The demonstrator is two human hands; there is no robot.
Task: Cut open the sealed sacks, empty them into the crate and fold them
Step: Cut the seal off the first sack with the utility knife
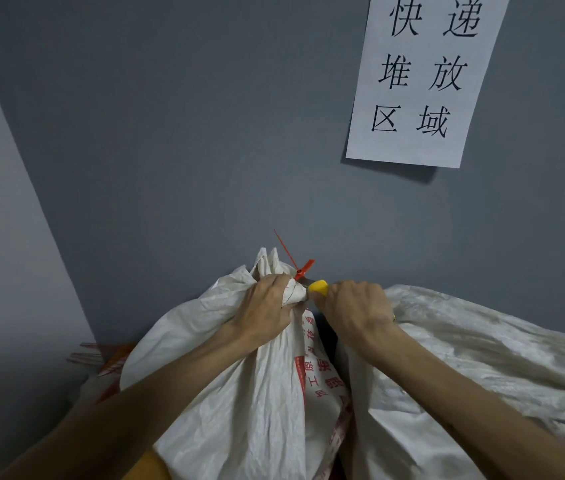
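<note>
Wall [170, 133]: grey, fills the far field behind everything.
Second sack [475, 358]: white woven, slumped at right, just beside the sealed sack.
Sealed sack [239, 393]: white woven with red print down its right side, standing at near centre, its neck gathered into a bunch at the top.
Paper sign [423, 77]: white sheet with black characters, stuck to the wall at far right.
Left hand [267, 306]: fingers clenched round the bunched neck of the sealed sack, just below the tie.
Right hand [357, 310]: fingers wrapped round the knife handle, right of the neck.
Knife [319, 286]: yellow handle, short blade pointing left, reaching the tie.
Red tie [303, 268]: plastic seal cinched round the neck, its thin tail sticking up and left.
</note>
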